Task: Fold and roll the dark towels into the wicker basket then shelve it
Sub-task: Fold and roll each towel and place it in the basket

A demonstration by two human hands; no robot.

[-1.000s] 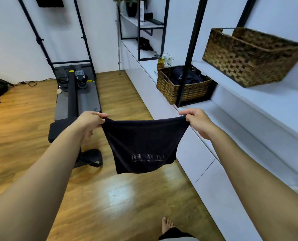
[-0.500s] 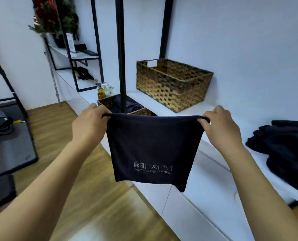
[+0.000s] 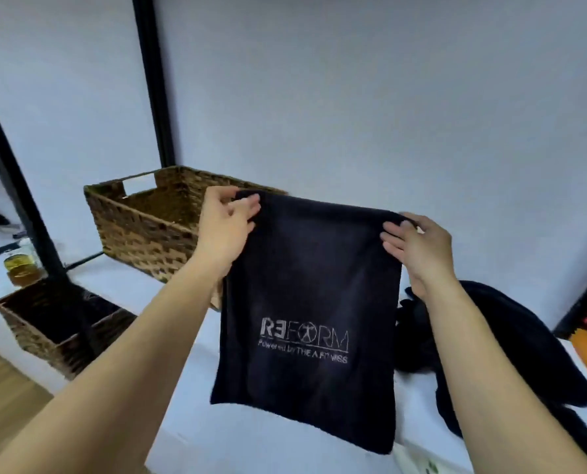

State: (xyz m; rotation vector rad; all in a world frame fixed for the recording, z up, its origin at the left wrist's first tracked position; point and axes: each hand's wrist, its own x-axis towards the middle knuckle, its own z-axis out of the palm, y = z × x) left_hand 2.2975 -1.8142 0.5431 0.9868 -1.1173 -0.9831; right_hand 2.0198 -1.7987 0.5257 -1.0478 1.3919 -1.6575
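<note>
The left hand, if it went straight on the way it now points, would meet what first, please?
Probably the wicker basket: the left hand, pinching the dark towel, points up and away toward its rim. Depth is unclear, so it might pass over to the wall.

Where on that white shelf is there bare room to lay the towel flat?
Bare white shelf shows below the hanging towel, between the big wicker basket and the pile of dark towels. The right side is crowded by that pile.

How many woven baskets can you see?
2. One big wicker basket sits on the white shelf by the wall, partly behind the left hand. A smaller basket sits lower at the left, holding something dark. Others may be out of view.
</note>
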